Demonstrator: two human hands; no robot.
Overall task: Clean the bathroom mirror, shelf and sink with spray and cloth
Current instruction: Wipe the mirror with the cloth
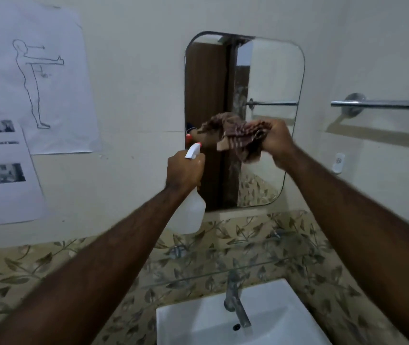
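Observation:
A rounded rectangular mirror [270,78] hangs on the pale wall straight ahead. My right hand [279,141] presses a bunched brown checked cloth [242,139] against the middle of the glass. My left hand [183,171] grips a translucent white spray bottle [189,212] with a white and orange nozzle, held upright just in front of the mirror's lower left edge. Below the mirror runs a clear glass shelf [285,260], and under it a white sink [273,317] with a metal tap [235,300].
Leaf-patterned tiles [24,265] cover the wall below the mirror. Printed sheets [36,78] with a figure drawing and photos are stuck to the wall at left. A chrome towel bar [382,104] juts from the wall at right, above a small white socket [339,163].

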